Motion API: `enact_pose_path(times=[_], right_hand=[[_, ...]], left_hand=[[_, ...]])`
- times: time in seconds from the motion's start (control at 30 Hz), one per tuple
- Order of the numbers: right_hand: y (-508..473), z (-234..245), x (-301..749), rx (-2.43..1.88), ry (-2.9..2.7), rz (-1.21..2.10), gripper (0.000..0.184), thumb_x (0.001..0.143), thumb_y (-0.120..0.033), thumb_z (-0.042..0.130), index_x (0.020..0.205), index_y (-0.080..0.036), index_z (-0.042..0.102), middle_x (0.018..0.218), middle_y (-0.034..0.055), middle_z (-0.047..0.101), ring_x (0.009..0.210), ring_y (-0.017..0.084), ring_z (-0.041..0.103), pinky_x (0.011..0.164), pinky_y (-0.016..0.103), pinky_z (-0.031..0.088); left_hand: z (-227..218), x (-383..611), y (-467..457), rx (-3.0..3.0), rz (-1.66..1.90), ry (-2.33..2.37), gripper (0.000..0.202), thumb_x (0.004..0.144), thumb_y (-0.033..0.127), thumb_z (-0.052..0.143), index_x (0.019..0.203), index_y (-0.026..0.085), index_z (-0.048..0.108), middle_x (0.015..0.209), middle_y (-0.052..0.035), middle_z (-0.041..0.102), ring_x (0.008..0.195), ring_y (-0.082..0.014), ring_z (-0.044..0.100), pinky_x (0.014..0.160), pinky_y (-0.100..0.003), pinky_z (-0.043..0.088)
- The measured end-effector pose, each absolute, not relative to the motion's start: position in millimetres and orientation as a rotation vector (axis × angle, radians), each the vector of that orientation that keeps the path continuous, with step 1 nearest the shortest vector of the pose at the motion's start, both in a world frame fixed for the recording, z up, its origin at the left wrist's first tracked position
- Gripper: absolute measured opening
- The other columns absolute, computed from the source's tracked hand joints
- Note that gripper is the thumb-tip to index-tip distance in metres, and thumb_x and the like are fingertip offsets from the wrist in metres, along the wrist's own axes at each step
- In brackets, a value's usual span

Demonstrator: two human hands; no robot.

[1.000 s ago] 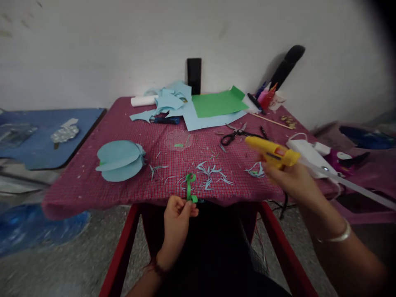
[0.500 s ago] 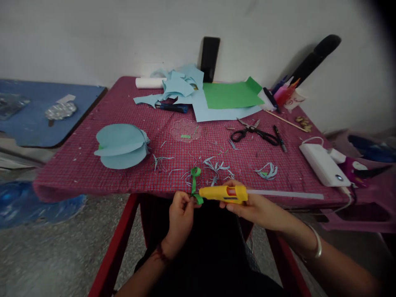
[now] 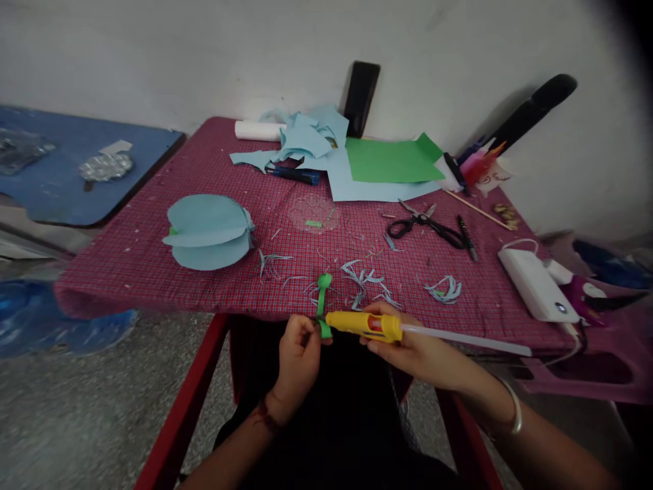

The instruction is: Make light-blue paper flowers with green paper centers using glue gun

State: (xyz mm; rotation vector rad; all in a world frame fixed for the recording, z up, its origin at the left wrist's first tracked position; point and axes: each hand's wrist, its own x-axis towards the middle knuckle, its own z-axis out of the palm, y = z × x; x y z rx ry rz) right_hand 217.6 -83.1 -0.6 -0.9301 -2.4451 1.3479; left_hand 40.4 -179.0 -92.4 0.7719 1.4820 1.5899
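Note:
Pinched in my left hand [image 3: 298,350] is a curled green paper strip [image 3: 322,299], its coiled upper end standing over the table's front edge. My right hand [image 3: 403,347] is wrapped round a yellow glue gun [image 3: 364,325], whose nozzle points left and meets or nearly meets the strip beside my left fingertips. From the gun's back a long clear glue stick [image 3: 466,339] sticks out to the right. Thin pale-blue paper shreds [image 3: 361,278] lie just beyond my hands. A round light-blue paper shape made of folded layers [image 3: 209,231] rests on the table to the left.
On the checked red tablecloth [image 3: 204,292] lie black-handled scissors [image 3: 426,224], a marker [image 3: 467,238] and a white power box [image 3: 538,282] with a cable. Green paper [image 3: 392,160], blue scraps [image 3: 306,139] and an upright phone [image 3: 361,99] stand along the wall.
The view has shifted and tilted slightly. The glue gun has turned a little, its glue stick now sloping down to the right. Both hands keep their grips.

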Motion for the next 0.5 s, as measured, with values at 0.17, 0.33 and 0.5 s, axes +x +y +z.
enact_pose_path(times=[0.17,0.33,0.5], right_hand=[[-81.9,0.5,217.5,-1.003,-2.485,1.273,0.025,0.091,-0.026,0.052,0.115,-0.023,0.049,0.107,0.0065,0.061,0.094,0.02,0.06,0.079,0.033,0.049],[-82.6,4.1,218.7,-0.967,-2.539,1.286,0.025,0.091,-0.024,0.052,0.116,-0.024,0.048,0.106,0.0052,0.059,0.091,0.018,0.059,0.08,0.031,0.047],[-80.2,3.3,217.2,-1.002,-2.516,1.302,0.024,0.093,-0.028,0.051,0.117,-0.023,0.048,0.108,0.0064,0.059,0.094,0.019,0.058,0.082,0.031,0.047]], left_hand=[[-97.8,40.7,-180.5,0.792,1.577,1.493,0.016,0.087,0.021,0.057,0.076,0.021,0.045,0.071,0.0021,0.061,0.064,-0.0152,0.068,0.062,-0.028,0.056],[-103.9,40.5,-181.6,0.847,1.579,1.534,0.014,0.087,0.019,0.057,0.077,0.021,0.047,0.075,0.0014,0.064,0.068,-0.0147,0.067,0.064,-0.027,0.054],[-104.4,40.7,-181.5,0.857,1.579,1.543,0.015,0.087,0.018,0.057,0.077,0.021,0.046,0.075,0.0006,0.066,0.068,-0.0147,0.067,0.066,-0.028,0.053]])
